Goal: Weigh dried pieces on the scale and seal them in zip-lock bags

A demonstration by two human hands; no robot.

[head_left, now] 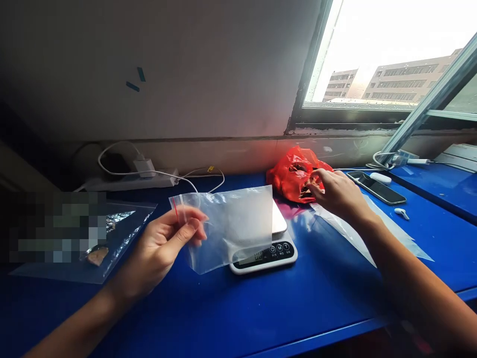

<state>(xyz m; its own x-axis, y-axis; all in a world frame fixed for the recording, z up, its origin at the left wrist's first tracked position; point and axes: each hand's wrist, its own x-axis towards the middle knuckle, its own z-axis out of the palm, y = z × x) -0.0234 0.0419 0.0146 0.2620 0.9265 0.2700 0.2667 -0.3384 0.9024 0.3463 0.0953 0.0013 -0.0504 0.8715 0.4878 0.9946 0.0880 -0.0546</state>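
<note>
My left hand (pixel 164 243) pinches a clear zip bag (pixel 234 223) by its end with the red zip line. The bag looks flat and hangs partly in front of a white digital kitchen scale (pixel 264 261), hiding part of its plate and display. My right hand (pixel 337 194) is at the torn opening of a red plastic bag (pixel 285 171), thumb and fingers closed together. Brown dried pieces (pixel 298 167) show through the openings. What the right fingertips hold, if anything, is hard to make out.
More clear bags (pixel 357 233) lie under my right forearm. A phone (pixel 376 187), an earbud (pixel 401 214) and its case (pixel 380 178) lie at right. A bag with a brown piece (pixel 97 256) is at left, partly blurred out. A power strip (pixel 130 181) with cables runs along the wall.
</note>
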